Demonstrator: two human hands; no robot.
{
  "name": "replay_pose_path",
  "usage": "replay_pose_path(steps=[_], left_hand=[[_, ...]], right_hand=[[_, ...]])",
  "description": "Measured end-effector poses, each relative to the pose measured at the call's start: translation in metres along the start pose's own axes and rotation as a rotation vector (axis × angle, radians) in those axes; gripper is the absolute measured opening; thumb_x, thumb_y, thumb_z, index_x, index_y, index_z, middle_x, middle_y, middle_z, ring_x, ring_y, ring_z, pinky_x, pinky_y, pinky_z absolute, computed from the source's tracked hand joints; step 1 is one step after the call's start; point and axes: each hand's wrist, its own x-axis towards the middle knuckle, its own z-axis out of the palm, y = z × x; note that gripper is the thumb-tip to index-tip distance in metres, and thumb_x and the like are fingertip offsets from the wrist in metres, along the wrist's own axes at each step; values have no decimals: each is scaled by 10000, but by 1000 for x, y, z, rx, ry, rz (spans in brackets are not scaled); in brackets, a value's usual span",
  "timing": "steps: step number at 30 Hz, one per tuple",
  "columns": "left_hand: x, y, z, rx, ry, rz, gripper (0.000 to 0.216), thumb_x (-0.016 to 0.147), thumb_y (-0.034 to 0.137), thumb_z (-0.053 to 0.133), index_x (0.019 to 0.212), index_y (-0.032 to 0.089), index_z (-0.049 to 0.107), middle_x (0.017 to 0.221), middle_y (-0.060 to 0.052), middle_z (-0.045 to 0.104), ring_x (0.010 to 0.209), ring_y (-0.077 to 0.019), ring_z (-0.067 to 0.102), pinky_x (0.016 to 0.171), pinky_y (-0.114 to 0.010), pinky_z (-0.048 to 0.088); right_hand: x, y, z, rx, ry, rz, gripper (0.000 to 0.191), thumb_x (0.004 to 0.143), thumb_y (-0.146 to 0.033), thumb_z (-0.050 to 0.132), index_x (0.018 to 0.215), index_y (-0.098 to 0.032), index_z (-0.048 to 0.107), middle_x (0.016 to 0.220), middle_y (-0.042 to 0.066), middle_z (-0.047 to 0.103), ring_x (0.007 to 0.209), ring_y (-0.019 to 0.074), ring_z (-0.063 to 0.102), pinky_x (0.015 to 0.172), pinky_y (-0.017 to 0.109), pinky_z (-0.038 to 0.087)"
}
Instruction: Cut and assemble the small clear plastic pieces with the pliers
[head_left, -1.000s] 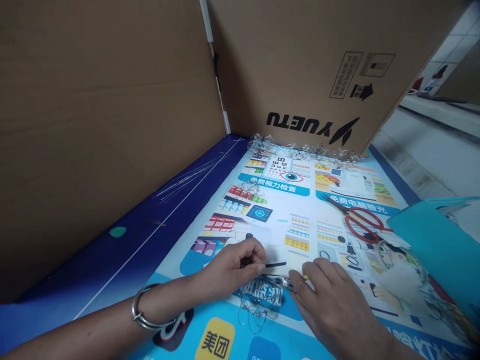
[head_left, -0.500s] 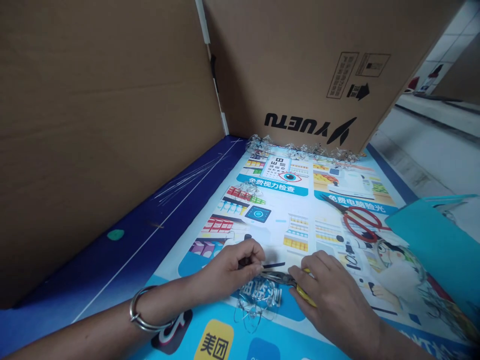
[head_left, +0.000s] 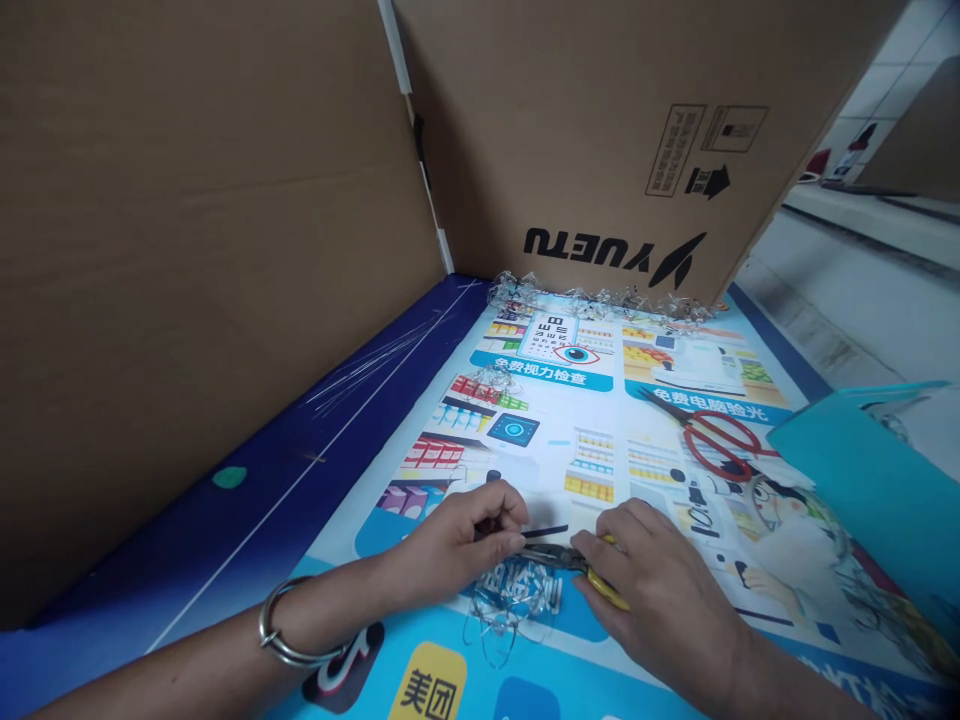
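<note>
Yellow-handled pliers (head_left: 559,556) rest in my right hand (head_left: 652,585), whose fingers are wrapped round the handles. Their jaws point left and reach the fingertips of my left hand (head_left: 491,525). That hand is pinched closed, and whatever is between its fingers is too small or hidden to make out. Just below the jaws lies a small tangle of bent clear or silvery wire pieces (head_left: 504,610) on the printed poster sheet (head_left: 592,640). A thin dark strip (head_left: 546,531) shows beside my left fingertips; I cannot tell whether it is loose or printed.
Cardboard panels (head_left: 615,120) stand behind and at the left. A row of wire pieces (head_left: 600,303) lies along the back panel's foot. Red-handled scissors (head_left: 721,443) and a turquoise folder (head_left: 874,470) lie at right. Straight wires (head_left: 371,365) lie on the blue surface at left.
The view has shifted slightly. Both hands and the pliers keep nearly the same pose, with no other visible change.
</note>
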Motion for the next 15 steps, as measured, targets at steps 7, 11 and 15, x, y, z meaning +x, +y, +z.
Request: replay_pose_path(steps=[7,11,15], left_hand=[[1,2,0,4,-1,12,47,827,209,477,854,171,486,715,24,462,617,-91,398,571,-213,336],[0,0,1,7,-3,20,54,835,212,468,869,175,488,711,25,462,609,-90,393,559,-210,336],[0,0,1,62,15,65,54,829,208,471,864,181,502,753,7,484,656,-104,431,590,-220,366]], right_hand=[[1,-3,0,-1,-4,5,162,807,-267,536,954,-221,587,819,41,535,816,194,451,676,310,350],[-1,-5,3,-40,2,-8,153,823,-256,513,955,-221,582,793,33,531,790,184,458,665,303,348],[-2,-5,7,-109,-5,-16,145,820,-241,515,950,-219,575,774,30,528,770,187,466,636,300,347]])
